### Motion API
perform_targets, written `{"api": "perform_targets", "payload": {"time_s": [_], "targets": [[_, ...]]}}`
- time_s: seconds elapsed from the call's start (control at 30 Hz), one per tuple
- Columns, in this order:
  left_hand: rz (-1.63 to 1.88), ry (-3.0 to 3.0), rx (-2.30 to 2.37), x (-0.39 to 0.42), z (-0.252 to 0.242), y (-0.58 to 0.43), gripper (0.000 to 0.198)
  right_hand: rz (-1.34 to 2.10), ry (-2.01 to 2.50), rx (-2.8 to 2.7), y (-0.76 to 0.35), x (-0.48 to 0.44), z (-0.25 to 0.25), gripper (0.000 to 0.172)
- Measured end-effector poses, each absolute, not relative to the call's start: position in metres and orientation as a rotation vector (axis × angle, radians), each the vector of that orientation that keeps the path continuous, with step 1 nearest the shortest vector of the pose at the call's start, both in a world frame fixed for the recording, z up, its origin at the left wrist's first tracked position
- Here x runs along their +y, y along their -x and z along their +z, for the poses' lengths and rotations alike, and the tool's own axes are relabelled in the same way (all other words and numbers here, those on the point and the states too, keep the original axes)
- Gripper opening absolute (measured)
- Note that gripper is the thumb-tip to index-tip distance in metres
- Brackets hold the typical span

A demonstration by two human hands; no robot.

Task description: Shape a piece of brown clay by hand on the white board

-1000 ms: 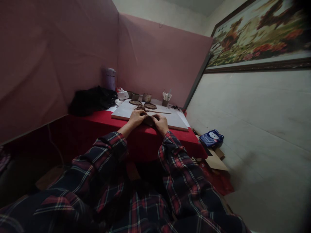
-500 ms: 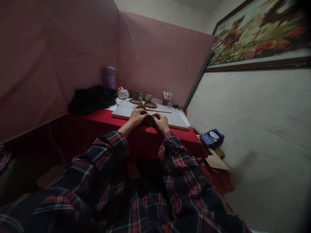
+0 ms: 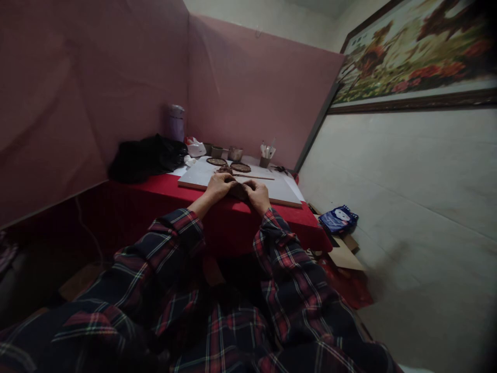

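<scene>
Between my two hands, at the near edge of the grey board (image 3: 198,173), is a dark brown piece that looks like clay (image 3: 238,192). My left hand (image 3: 220,185) pinches its left side, fingers bent over the top. On the opposite side my right hand (image 3: 257,194) grips it with thumb and fingers closed. The piece's exact shape is hard to make out in the dim light. Just beyond my left hand lies a crumbly brown clay lump (image 3: 224,170). A thin brown stick or roll (image 3: 256,177) stretches to the right of it.
Two flat brown discs (image 3: 240,167) lie on the board. Behind stand small pots (image 3: 235,154) and a cup of white-handled tools (image 3: 265,161). A black bag (image 3: 147,158) and a purple bottle (image 3: 176,123) are at left. Red cloth (image 3: 272,228) covers the table; a blue packet (image 3: 339,219) is at right.
</scene>
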State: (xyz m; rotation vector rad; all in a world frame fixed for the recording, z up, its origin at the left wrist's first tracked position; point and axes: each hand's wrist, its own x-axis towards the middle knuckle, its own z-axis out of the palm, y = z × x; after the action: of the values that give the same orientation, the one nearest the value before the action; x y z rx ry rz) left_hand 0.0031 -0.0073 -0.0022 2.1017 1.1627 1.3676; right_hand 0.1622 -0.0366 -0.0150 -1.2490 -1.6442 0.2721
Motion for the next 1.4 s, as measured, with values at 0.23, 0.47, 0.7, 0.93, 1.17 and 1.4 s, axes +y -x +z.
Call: {"api": "perform_targets", "payload": {"time_s": [0.23, 0.47, 0.7, 0.93, 1.17, 1.4], "targets": [[1.363, -2.098, 1.144, -0.0072, -0.002, -0.0028, 0.022, 0.241, 1.244, -1.648, -0.1628, -0.0349, -0.0162, 0.019], [1.351, -2.109, 1.13, -0.0067, -0.0025, -0.0017, 0.021, 0.248, 1.257, -1.642, -0.162, -0.0363, -0.0158, 0.018], [1.338, -2.095, 1.157, -0.0052, -0.0027, -0.0021, 0.021, 0.248, 1.271, -1.646, -0.1616, -0.0376, -0.0144, 0.018], [1.351, -2.097, 1.15, -0.0054, -0.0027, -0.002, 0.019, 0.251, 1.268, -1.639, -0.1618, -0.036, -0.0156, 0.018], [1.374, -2.101, 1.138, -0.0057, -0.0035, -0.0027, 0.02, 0.253, 1.261, -1.635, -0.1628, -0.0342, -0.0176, 0.019], [1.38, -2.108, 1.139, -0.0047, -0.0037, -0.0031, 0.02, 0.258, 1.267, -1.633, -0.1621, -0.0361, -0.0157, 0.019]]}}
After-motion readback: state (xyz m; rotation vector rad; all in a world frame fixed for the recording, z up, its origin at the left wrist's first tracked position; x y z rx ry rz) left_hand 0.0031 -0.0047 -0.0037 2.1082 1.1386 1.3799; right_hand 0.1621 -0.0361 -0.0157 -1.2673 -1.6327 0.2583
